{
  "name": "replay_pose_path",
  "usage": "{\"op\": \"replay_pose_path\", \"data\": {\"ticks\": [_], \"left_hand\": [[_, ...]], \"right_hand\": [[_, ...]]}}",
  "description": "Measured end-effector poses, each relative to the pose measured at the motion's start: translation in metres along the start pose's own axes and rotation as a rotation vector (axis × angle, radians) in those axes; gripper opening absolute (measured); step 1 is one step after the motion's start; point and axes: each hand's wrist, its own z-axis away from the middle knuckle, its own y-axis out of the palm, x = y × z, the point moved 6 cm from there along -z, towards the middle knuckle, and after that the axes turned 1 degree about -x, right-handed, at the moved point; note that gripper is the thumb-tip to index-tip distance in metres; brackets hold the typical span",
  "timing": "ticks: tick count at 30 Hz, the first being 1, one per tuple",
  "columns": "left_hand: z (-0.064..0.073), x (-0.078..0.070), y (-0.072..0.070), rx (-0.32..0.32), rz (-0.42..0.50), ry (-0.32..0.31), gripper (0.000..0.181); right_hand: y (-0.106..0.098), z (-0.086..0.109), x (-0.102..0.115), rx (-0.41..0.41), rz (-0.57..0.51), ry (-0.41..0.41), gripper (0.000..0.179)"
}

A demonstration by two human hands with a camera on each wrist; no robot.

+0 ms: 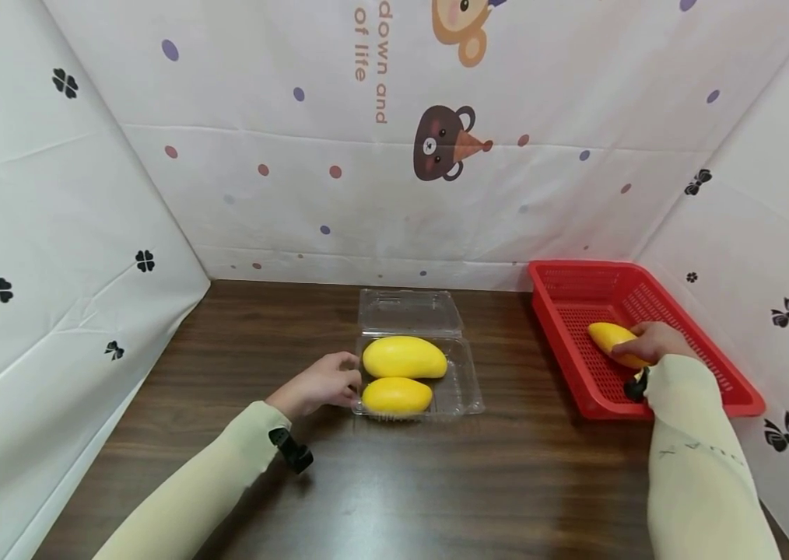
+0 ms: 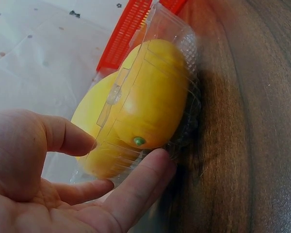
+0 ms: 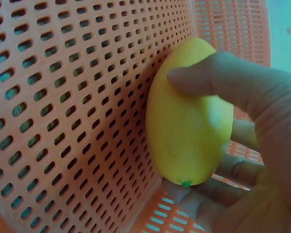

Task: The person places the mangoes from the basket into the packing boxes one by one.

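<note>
In the red basket (image 1: pixel 555 342) at the right, my right hand (image 1: pixel 657 342) grips a yellow mango (image 3: pixel 189 121) with a small green stem end. The thumb lies over its top side and the fingers curl beneath it. Two more yellow mangoes, a rear one (image 1: pixel 405 358) and a front one (image 1: pixel 397 396), lie side by side in a clear plastic clamshell box (image 1: pixel 461 381). At that box's left edge is my left hand (image 1: pixel 324 383), its thumb and fingers spread apart near the wall. Whether they touch the plastic is hard to tell.
The clamshell's lid (image 1: pixel 408 313) is folded back toward the rear wall. Everything rests on a dark wooden table (image 1: pixel 394 482). Printed white sheets (image 1: pixel 366 202) enclose the back and sides. A bit of yellow shows under the right wrist, mostly hidden.
</note>
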Motion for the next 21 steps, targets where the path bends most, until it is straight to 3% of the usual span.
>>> {"op": "replay_pose_path", "data": {"ticks": [4,10,21], "left_hand": [[0.001,-0.001,0.000,0.001,-0.003,-0.001,0.053],[0.001,-0.002,0.000,-0.010,-0.004,-0.001,0.053],[0.000,-0.001,0.000,-0.003,0.006,-0.011,0.053]], "right_hand": [[0.000,-0.013,-0.006,0.017,0.041,-0.038,0.089],[-0.003,-0.015,0.000,0.002,0.060,-0.078,0.086],[-0.015,0.005,0.036,-0.167,0.101,-0.194,0.095]]}}
